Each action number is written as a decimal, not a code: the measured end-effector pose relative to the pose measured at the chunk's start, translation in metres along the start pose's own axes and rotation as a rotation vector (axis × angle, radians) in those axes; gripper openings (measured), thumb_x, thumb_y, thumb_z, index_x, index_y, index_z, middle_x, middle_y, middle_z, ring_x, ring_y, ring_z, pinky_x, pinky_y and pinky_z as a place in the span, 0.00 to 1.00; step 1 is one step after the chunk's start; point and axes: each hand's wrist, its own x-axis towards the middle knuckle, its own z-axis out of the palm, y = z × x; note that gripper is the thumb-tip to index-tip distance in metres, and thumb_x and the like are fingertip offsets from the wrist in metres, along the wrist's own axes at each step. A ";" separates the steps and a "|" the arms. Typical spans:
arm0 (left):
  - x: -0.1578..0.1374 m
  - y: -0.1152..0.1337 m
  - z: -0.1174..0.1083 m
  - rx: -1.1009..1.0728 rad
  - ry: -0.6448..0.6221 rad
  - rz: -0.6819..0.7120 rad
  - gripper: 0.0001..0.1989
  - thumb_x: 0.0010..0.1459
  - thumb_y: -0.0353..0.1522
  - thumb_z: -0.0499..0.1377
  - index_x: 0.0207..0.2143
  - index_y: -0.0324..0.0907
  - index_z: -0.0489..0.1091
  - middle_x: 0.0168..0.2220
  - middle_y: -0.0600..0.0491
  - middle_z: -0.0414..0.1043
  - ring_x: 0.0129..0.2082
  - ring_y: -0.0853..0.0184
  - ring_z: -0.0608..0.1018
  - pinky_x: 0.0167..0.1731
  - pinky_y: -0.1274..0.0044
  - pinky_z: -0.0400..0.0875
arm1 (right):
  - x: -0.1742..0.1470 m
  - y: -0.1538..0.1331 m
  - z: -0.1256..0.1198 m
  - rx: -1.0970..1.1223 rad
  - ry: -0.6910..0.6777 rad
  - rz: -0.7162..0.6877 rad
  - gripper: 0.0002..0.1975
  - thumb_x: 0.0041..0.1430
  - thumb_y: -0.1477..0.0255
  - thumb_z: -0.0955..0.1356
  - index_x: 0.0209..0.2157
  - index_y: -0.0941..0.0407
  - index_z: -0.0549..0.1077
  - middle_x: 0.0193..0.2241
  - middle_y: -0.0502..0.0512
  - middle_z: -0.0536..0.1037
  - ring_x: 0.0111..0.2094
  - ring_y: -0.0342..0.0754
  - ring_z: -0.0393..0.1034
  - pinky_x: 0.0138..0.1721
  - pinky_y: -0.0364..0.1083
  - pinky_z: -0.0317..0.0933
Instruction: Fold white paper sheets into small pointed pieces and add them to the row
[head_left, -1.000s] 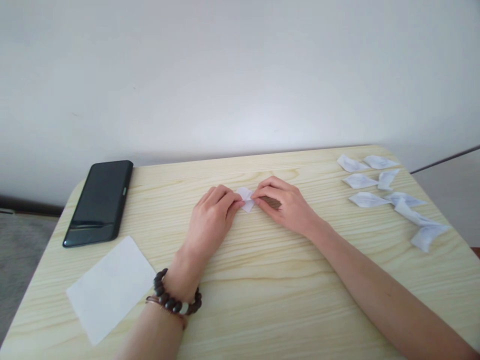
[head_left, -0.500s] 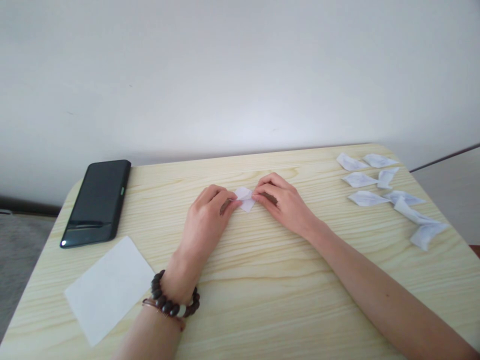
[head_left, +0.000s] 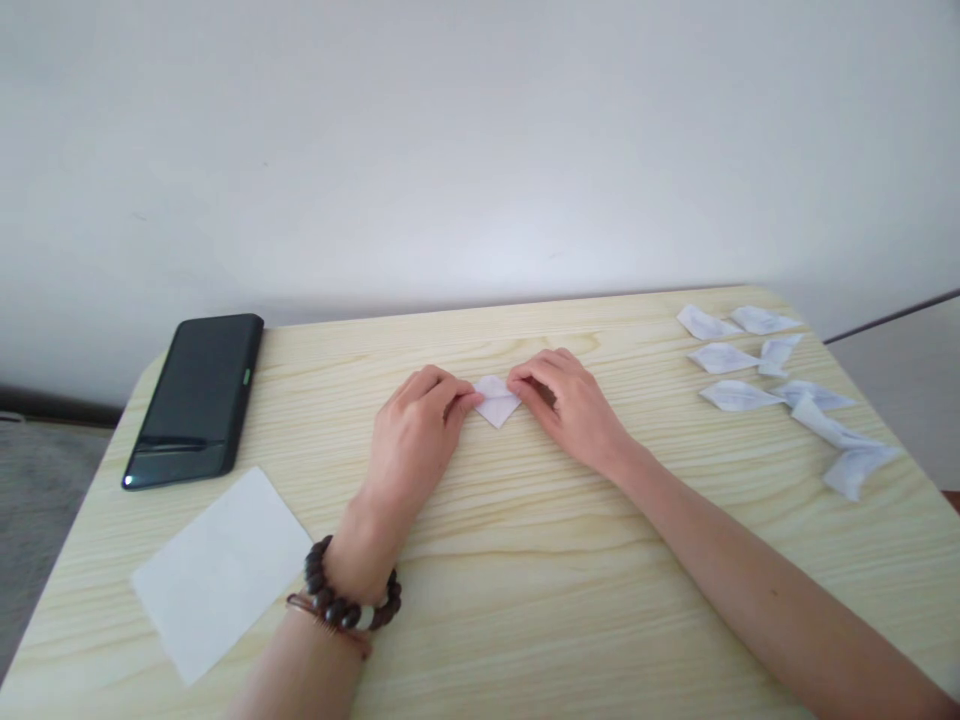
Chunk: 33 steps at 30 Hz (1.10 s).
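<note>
A small piece of folded white paper (head_left: 497, 408) lies at the middle of the table, its lower point toward me and a crease across it. My left hand (head_left: 420, 425) pinches its left corner between thumb and fingers. At the opposite corner, my right hand (head_left: 568, 408) has its thumb and fingertips closed on the paper. Part of each side edge is hidden under the fingertips. A dark beaded bracelet (head_left: 341, 605) circles my left wrist.
A black phone-like device (head_left: 199, 395) rests at the table's left. Nearer me is a flat white sheet of paper (head_left: 223, 575). Several twisted white paper pieces (head_left: 739, 396) lie along the right side. Behind the wood-grained table (head_left: 525, 580) rises a white wall (head_left: 480, 150).
The fingers of both hands have drawn closer to the paper's corners, and its lower part now shows as a clearer point. The view has shifted slightly.
</note>
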 end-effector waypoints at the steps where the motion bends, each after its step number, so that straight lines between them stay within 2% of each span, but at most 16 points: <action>1: 0.000 0.000 0.000 0.022 -0.011 -0.005 0.07 0.62 0.33 0.58 0.32 0.40 0.72 0.33 0.53 0.72 0.33 0.66 0.74 0.34 0.75 0.67 | 0.000 0.000 0.001 -0.028 0.008 0.008 0.06 0.64 0.73 0.64 0.34 0.56 0.72 0.33 0.55 0.73 0.37 0.49 0.65 0.42 0.49 0.60; 7: 0.000 0.003 -0.001 0.145 -0.046 0.025 0.09 0.62 0.36 0.58 0.30 0.40 0.69 0.31 0.52 0.71 0.34 0.63 0.73 0.34 0.73 0.66 | -0.001 -0.003 0.001 -0.040 0.021 0.010 0.04 0.62 0.72 0.65 0.34 0.56 0.72 0.34 0.55 0.68 0.39 0.49 0.64 0.44 0.51 0.60; 12: -0.001 0.006 -0.002 0.193 -0.064 0.054 0.10 0.62 0.35 0.57 0.30 0.40 0.69 0.31 0.51 0.71 0.33 0.64 0.73 0.33 0.73 0.65 | -0.001 -0.002 0.000 -0.005 0.016 0.019 0.08 0.62 0.68 0.66 0.33 0.57 0.73 0.35 0.56 0.65 0.38 0.49 0.63 0.43 0.51 0.60; 18: 0.001 0.000 -0.004 0.060 -0.113 0.032 0.08 0.62 0.34 0.57 0.32 0.40 0.70 0.32 0.52 0.71 0.34 0.65 0.73 0.35 0.74 0.66 | 0.001 0.001 0.001 -0.043 -0.042 0.033 0.09 0.63 0.69 0.65 0.30 0.58 0.72 0.36 0.57 0.66 0.39 0.50 0.63 0.44 0.52 0.61; 22: 0.003 -0.004 -0.007 0.003 -0.163 0.028 0.09 0.64 0.34 0.54 0.33 0.40 0.71 0.33 0.51 0.71 0.35 0.64 0.72 0.37 0.72 0.66 | 0.001 -0.001 0.004 -0.107 -0.032 0.082 0.11 0.63 0.67 0.65 0.29 0.58 0.72 0.37 0.58 0.66 0.39 0.51 0.64 0.44 0.52 0.61; 29: 0.000 0.007 -0.010 0.159 -0.246 0.059 0.11 0.66 0.33 0.48 0.39 0.40 0.70 0.39 0.48 0.70 0.40 0.60 0.71 0.41 0.67 0.65 | 0.002 -0.005 0.007 -0.171 0.022 0.105 0.11 0.62 0.67 0.66 0.28 0.58 0.71 0.35 0.58 0.67 0.39 0.52 0.66 0.44 0.53 0.62; 33: -0.002 0.015 -0.008 0.267 -0.244 0.058 0.13 0.67 0.34 0.45 0.40 0.41 0.68 0.40 0.47 0.69 0.40 0.58 0.70 0.40 0.65 0.64 | 0.002 -0.005 0.007 -0.176 0.015 0.109 0.10 0.61 0.68 0.66 0.27 0.58 0.71 0.35 0.58 0.68 0.39 0.52 0.66 0.45 0.53 0.62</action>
